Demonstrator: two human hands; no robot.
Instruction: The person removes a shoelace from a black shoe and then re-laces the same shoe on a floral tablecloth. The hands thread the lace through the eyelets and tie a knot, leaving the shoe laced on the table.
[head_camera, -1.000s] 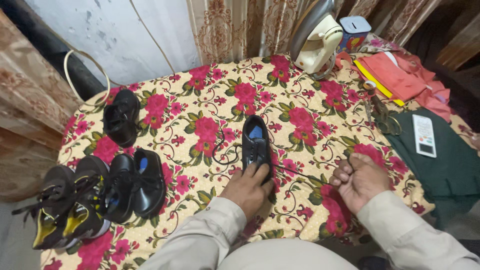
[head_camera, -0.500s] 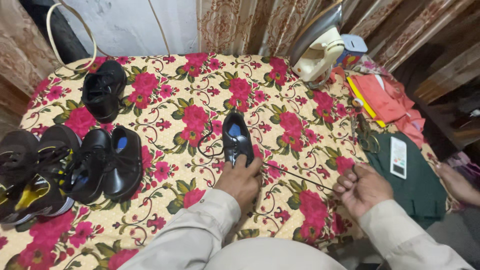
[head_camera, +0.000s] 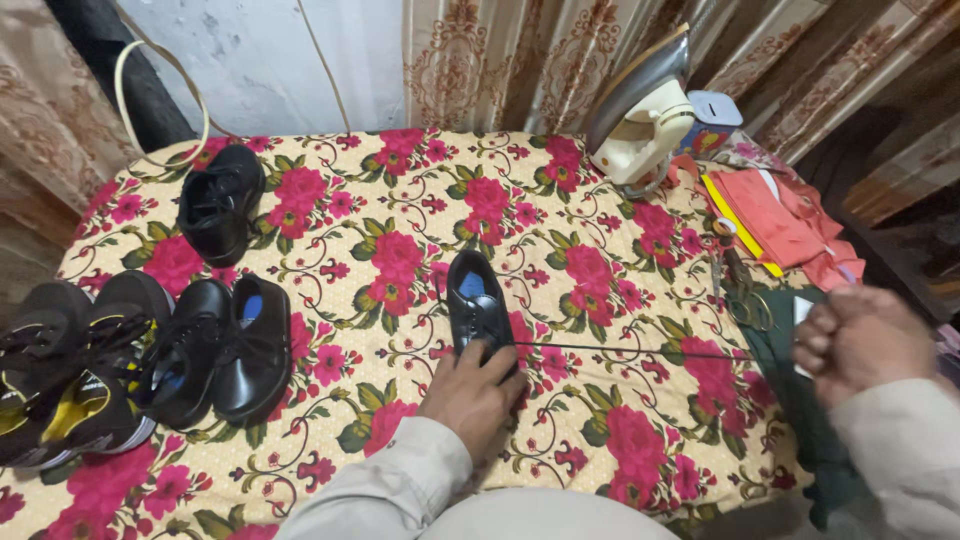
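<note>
Before me a bench (head_camera: 400, 190) draped in yellow cloth with red flowers stands against a pale, scuffed wall (head_camera: 260, 60) and beige patterned curtains (head_camera: 500, 60), with dim wooden boards (head_camera: 900, 170) on the right.

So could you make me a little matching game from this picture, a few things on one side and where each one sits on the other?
Things:
1. iron
2. shoelace
3. black shoe
4. pair of sneakers

Places or states:
A. at the left edge of the floral cloth
B. held down under the left hand
C. standing upright at the far edge, by the curtain
D. pulled taut toward the right hand

Pairs: 1-C, 2-D, 3-B, 4-A
</note>
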